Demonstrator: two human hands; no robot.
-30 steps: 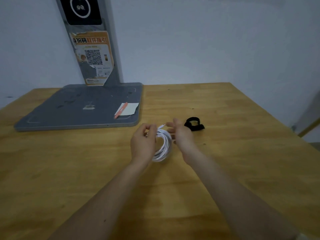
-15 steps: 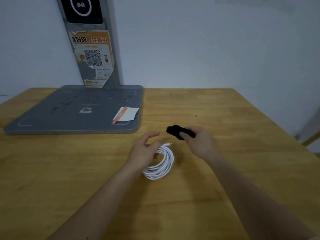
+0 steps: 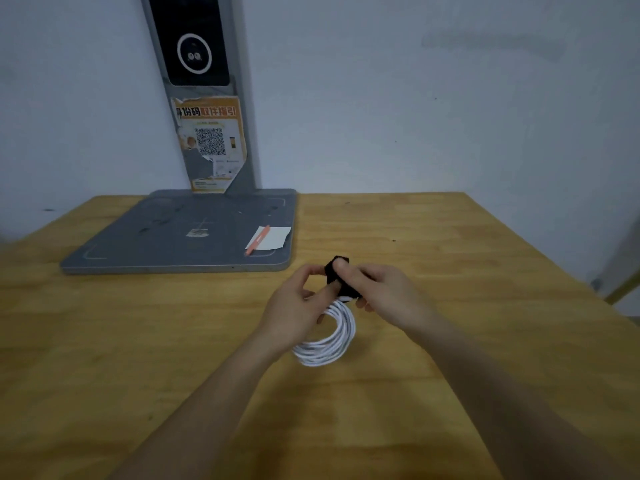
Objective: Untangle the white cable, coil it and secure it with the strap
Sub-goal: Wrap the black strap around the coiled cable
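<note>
The white cable (image 3: 332, 341) is wound into a round coil that hangs from my left hand (image 3: 294, 306) just above the wooden table (image 3: 450, 271). The far part of the coil is hidden under my fingers. My right hand (image 3: 381, 292) pinches the black strap (image 3: 336, 270) at the top of the coil, and my left thumb and forefinger touch the strap's left end. Both hands meet over the middle of the table.
A grey flat base (image 3: 173, 233) with an upright post (image 3: 204, 98) stands at the back left, carrying a white card and an orange pen (image 3: 258, 239). The table's right edge runs diagonally at the far right, near the wall.
My right hand picked the black strap off the table and carried it left to the coil. My left hand kept the coil and now also touches the strap.
</note>
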